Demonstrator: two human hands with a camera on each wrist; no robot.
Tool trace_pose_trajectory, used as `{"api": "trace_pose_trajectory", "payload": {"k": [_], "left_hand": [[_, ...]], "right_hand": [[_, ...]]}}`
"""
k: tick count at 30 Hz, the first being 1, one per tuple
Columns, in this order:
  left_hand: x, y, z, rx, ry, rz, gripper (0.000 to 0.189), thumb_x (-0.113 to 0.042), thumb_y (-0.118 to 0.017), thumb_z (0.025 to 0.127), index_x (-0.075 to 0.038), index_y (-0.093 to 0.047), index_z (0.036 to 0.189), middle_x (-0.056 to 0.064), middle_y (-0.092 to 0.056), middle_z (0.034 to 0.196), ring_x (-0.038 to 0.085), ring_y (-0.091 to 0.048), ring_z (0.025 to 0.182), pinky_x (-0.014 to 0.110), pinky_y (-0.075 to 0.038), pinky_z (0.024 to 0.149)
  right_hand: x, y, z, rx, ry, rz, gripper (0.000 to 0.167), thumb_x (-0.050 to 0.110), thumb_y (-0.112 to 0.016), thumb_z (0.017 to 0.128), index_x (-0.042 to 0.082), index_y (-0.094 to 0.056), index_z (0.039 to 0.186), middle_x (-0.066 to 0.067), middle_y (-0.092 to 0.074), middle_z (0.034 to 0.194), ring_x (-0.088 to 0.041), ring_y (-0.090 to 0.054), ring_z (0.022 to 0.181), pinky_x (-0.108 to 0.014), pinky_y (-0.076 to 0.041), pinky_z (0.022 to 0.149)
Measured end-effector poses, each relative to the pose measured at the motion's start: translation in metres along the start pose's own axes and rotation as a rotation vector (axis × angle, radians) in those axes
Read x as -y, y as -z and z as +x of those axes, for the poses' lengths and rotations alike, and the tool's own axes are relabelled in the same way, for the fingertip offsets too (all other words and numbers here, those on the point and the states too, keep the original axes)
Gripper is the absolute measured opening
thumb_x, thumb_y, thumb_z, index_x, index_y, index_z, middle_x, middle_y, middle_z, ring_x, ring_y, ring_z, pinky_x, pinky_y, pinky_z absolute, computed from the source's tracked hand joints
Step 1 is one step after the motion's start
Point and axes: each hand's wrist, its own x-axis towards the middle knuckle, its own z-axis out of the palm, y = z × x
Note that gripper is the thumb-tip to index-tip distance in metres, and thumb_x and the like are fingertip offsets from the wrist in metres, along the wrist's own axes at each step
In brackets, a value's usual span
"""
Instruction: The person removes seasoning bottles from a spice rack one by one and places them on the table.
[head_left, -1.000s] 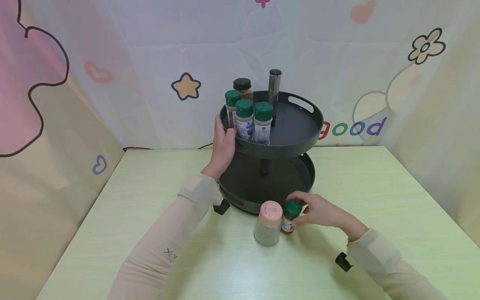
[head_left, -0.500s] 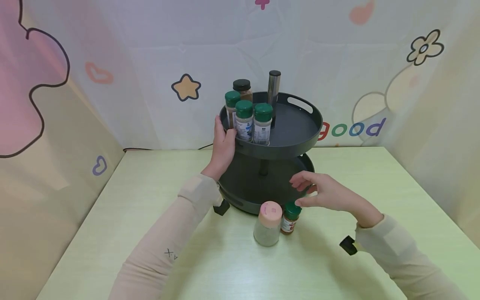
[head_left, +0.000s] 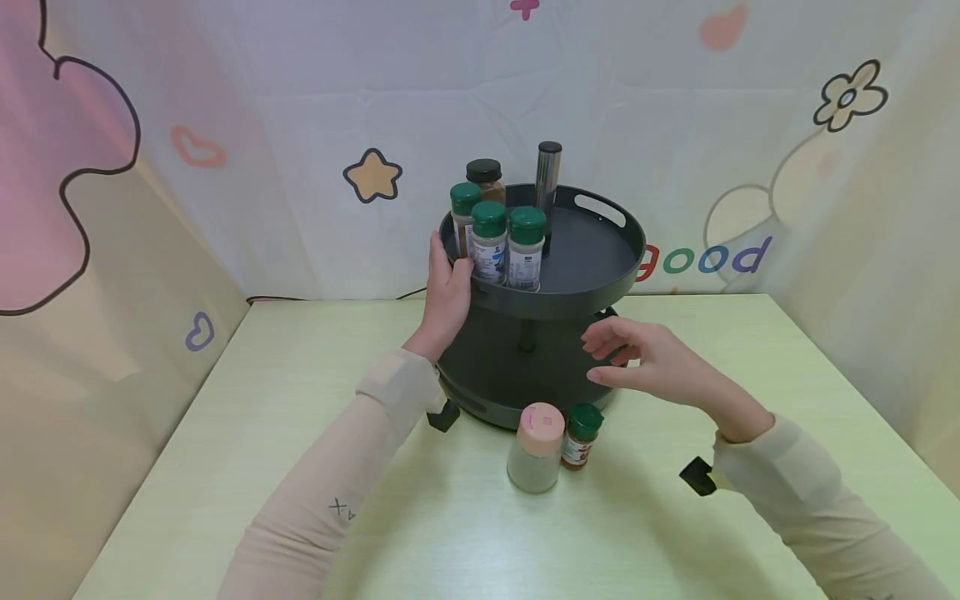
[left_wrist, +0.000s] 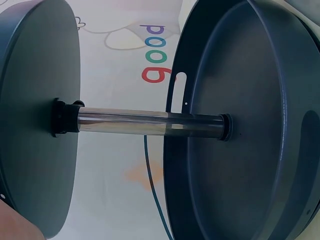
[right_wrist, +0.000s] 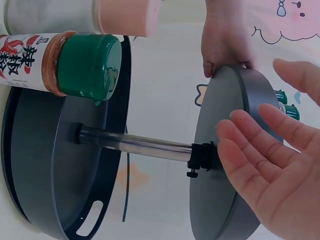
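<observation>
A dark two-tier turntable rack has an upper tray [head_left: 592, 292] and a lower tray [head_left: 480, 400], joined by a metal post [right_wrist: 135, 142]. My left hand [head_left: 447, 292] grips the upper tray's left rim, beside several green-capped spice bottles [head_left: 489, 250]. My right hand [head_left: 652, 358] hovers over the lower tray's right side with nothing in it, fingers loosely bent and thumb apart. Below it on the table stands a small green-capped spice bottle [head_left: 581, 437] with reddish contents and a white label. Right beside that bottle is a clear jar [head_left: 535, 467] with a peach lid.
The upper tray also bears a black-lidded jar [head_left: 486, 179] at the back left. The post's black-capped top [head_left: 549, 167] rises above this tray. A printed curtain [head_left: 300, 167] hangs behind the pale table [head_left: 315, 350], and a thin cable [left_wrist: 153, 185] runs behind the rack.
My right hand has let go of the small reddish spice bottle and risen away from it, leaving it next to the peach-lidded jar. My left hand has stayed on the rim.
</observation>
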Motion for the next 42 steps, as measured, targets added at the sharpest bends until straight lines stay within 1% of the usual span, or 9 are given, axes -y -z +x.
{"api": "trace_pose_trajectory", "payload": {"k": [3,6,12,15,20,28,33,38,42], "left_hand": [[-0.001,0.000,-0.001,-0.004,0.001,0.001,0.065,-0.026,-0.031,0.092,-0.018,0.008,0.142,-0.006,0.006,0.150,0.012,0.003,0.138,0.039,-0.006,0.112],[-0.003,-0.001,-0.002,-0.009,0.002,-0.008,0.065,-0.026,-0.032,0.092,-0.017,0.008,0.142,-0.005,0.006,0.150,0.012,0.003,0.138,0.038,-0.006,0.112],[-0.004,-0.004,-0.004,-0.019,0.001,-0.018,0.065,-0.024,-0.032,0.092,-0.016,0.008,0.142,-0.005,0.007,0.150,0.011,0.003,0.137,0.036,-0.006,0.112],[-0.004,-0.005,-0.005,-0.025,-0.001,-0.020,0.065,-0.024,-0.032,0.091,-0.017,0.008,0.142,-0.005,0.006,0.150,0.011,0.002,0.137,0.036,-0.007,0.112],[-0.006,-0.006,-0.006,-0.036,-0.005,-0.023,0.065,-0.023,-0.032,0.091,-0.017,0.007,0.142,-0.005,0.005,0.150,0.011,0.001,0.137,0.036,-0.008,0.112],[-0.007,-0.009,-0.010,-0.048,0.002,0.009,0.066,-0.025,-0.034,0.092,-0.017,0.008,0.142,-0.004,0.006,0.150,0.011,0.002,0.137,0.036,-0.008,0.112],[-0.007,-0.009,-0.012,-0.053,-0.017,0.026,0.066,-0.026,-0.034,0.092,-0.016,0.008,0.142,-0.003,0.006,0.150,0.012,0.002,0.138,0.037,-0.008,0.112],[-0.006,-0.010,-0.014,-0.058,-0.042,0.019,0.067,-0.025,-0.034,0.092,-0.015,0.008,0.142,-0.001,0.007,0.150,0.013,0.003,0.138,0.036,-0.008,0.112],[-0.006,-0.012,-0.014,-0.071,-0.048,0.027,0.066,-0.025,-0.034,0.092,-0.014,0.007,0.142,-0.001,0.006,0.150,0.013,0.002,0.138,0.037,-0.008,0.112]], "right_hand": [[0.002,0.001,0.002,-0.032,0.009,0.001,0.032,0.012,-0.064,0.079,0.001,-0.054,0.107,-0.008,-0.060,0.100,-0.021,-0.056,0.087,-0.022,-0.049,0.074],[0.002,0.001,0.003,-0.065,0.013,0.008,0.031,0.011,-0.064,0.079,0.000,-0.055,0.106,-0.008,-0.061,0.098,-0.018,-0.056,0.086,-0.020,-0.048,0.073],[0.004,0.002,0.006,-0.120,0.041,0.037,0.029,0.008,-0.062,0.079,-0.001,-0.056,0.105,-0.010,-0.061,0.097,-0.006,-0.055,0.083,-0.017,-0.048,0.073],[0.007,0.001,0.008,-0.148,0.049,0.049,0.028,0.007,-0.062,0.079,-0.002,-0.056,0.105,-0.011,-0.061,0.096,-0.003,-0.054,0.082,-0.016,-0.048,0.072],[0.013,0.001,0.011,-0.193,0.043,0.047,0.027,0.008,-0.061,0.080,-0.001,-0.056,0.105,-0.013,-0.061,0.097,-0.001,-0.054,0.082,-0.014,-0.047,0.072],[0.018,0.001,0.015,-0.274,0.080,0.064,0.023,0.007,-0.060,0.081,0.000,-0.057,0.103,-0.013,-0.061,0.096,0.001,-0.054,0.080,-0.012,-0.046,0.072],[0.019,0.004,0.018,-0.307,0.099,0.066,0.023,0.005,-0.060,0.080,-0.001,-0.057,0.102,-0.016,-0.061,0.096,0.004,-0.053,0.081,-0.011,-0.046,0.072],[0.021,0.007,0.020,-0.333,0.093,0.065,0.024,0.006,-0.060,0.081,-0.001,-0.056,0.103,-0.015,-0.061,0.099,0.004,-0.054,0.082,-0.009,-0.044,0.072],[0.024,0.011,0.023,-0.363,0.093,0.068,0.026,0.007,-0.060,0.081,0.000,-0.055,0.106,-0.014,-0.061,0.101,0.005,-0.054,0.083,-0.008,-0.043,0.074]]}}
